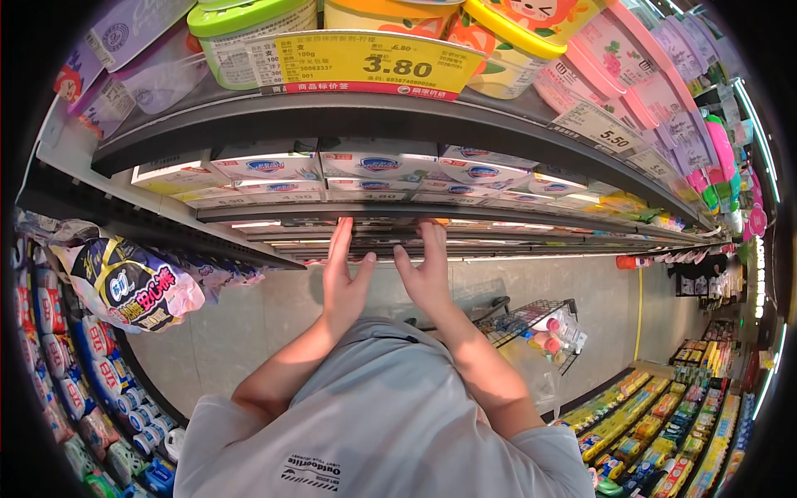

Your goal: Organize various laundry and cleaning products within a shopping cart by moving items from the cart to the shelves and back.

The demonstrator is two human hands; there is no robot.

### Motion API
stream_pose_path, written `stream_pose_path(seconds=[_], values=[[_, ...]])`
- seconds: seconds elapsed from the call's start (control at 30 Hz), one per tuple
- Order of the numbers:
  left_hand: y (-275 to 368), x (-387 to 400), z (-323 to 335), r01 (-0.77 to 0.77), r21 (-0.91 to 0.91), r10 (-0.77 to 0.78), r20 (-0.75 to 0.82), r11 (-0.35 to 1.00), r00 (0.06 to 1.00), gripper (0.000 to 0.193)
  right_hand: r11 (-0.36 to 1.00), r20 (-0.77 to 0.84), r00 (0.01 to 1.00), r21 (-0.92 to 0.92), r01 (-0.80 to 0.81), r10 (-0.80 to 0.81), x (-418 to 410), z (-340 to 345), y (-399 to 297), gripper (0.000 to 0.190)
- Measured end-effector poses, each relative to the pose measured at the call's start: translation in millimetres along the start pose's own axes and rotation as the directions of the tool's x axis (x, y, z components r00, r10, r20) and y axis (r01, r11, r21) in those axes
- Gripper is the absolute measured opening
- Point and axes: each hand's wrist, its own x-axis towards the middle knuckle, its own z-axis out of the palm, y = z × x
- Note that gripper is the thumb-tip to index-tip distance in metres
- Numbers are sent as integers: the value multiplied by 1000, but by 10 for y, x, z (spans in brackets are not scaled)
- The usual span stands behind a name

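My left hand (345,274) and my right hand (426,267) reach forward at the front of a shelf rack, palms facing each other. Each thumb stands away from its fingers, and I see nothing held between them. The fingertips meet the dark edge of a shelf (311,213) and are partly hidden there. Just above that edge, boxes of bar soap (378,163) sit stacked in rows. Lower shelves (529,238) show beyond my hands, their contents mostly hidden.
An upper shelf lip (373,116) holds plastic tubs (255,43) and a yellow price tag (380,65). Packaged goods (127,283) hang at left. A wire shopping cart (529,324) with bottles stands behind me at right. More stocked shelves (660,423) line the aisle.
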Motion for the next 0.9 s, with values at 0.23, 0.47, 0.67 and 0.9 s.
stream_pose_path(seconds=[0.23,0.47,0.67,0.9], values=[[149,-38,-44,-33,-47,34,13,998,999,60,944,-28,988,301,-137,152,59,89,-133,56],[62,-2,-51,-61,-139,66,35,988,997,58,954,18,995,285,-95,93,130,157,-125,54],[33,-17,-77,-73,-160,79,29,984,996,56,935,76,987,318,-156,139,51,163,-119,58],[-122,-38,7,-72,-204,76,13,976,997,53,799,9,976,572,-184,218,-307,-100,66,72]])
